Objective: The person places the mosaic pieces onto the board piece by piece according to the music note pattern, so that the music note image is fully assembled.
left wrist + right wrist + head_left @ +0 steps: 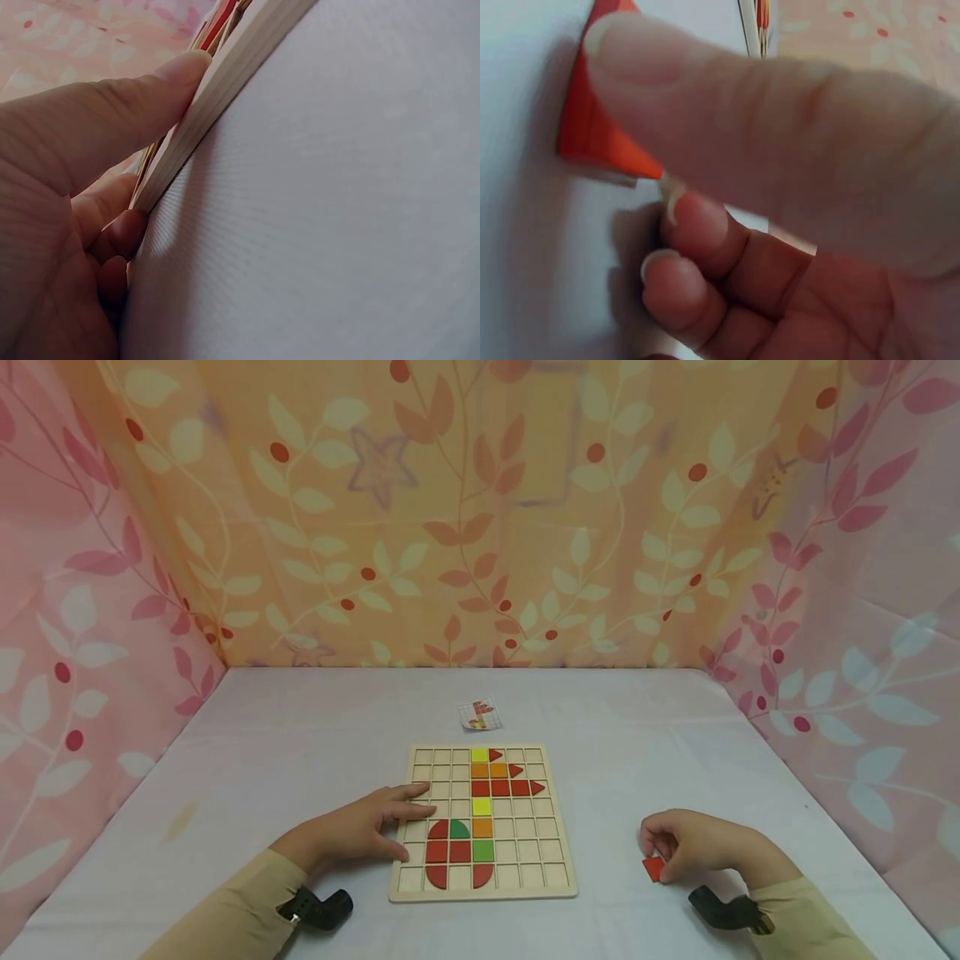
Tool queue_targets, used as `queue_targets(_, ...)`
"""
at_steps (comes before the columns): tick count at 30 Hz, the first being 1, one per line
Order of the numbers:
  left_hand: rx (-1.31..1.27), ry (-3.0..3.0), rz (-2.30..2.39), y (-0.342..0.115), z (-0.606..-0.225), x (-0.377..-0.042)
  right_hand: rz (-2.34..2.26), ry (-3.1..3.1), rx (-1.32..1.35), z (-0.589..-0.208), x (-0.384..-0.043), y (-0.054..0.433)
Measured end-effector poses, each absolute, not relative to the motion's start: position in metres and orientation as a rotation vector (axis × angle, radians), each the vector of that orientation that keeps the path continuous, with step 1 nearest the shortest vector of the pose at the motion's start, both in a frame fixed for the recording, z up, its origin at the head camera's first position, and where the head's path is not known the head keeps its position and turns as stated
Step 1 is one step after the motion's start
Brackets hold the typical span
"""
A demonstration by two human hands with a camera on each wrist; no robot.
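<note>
A wooden grid board (528, 853) lies flat on the white table, with red, orange, yellow and green tiles in several of its cells. My left hand (352, 828) rests on the board's left side, fingers spread over the cells and thumb at the lower left edge. Off to the right, my right hand (708, 845) pinches a red square tile (653, 869) low over the table. In the right wrist view the thumb covers part of this red tile (585, 131). The left wrist view has the thumb (127, 105) against the board's rim (202, 105).
Behind the board lies a small picture card (480, 714) with a coloured grid pattern. Patterned cloth (465, 527) hangs at the back and on both sides of the white table (615, 735). Each wrist carries a black device (322, 910).
</note>
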State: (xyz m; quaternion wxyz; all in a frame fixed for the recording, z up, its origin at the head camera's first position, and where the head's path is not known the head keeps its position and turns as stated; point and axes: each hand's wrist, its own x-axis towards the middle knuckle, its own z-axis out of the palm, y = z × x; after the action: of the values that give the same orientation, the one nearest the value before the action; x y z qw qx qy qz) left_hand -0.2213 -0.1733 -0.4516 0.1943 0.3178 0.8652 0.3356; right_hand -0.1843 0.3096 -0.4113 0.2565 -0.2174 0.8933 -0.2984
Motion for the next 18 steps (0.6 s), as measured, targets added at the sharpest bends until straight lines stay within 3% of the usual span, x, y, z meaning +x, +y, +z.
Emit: queue_targets(18,0.896,2.419,0.942,-0.174,-0.451,-0.221,-0.752,2.597,-0.621,-0.415,-0.187,0.296)
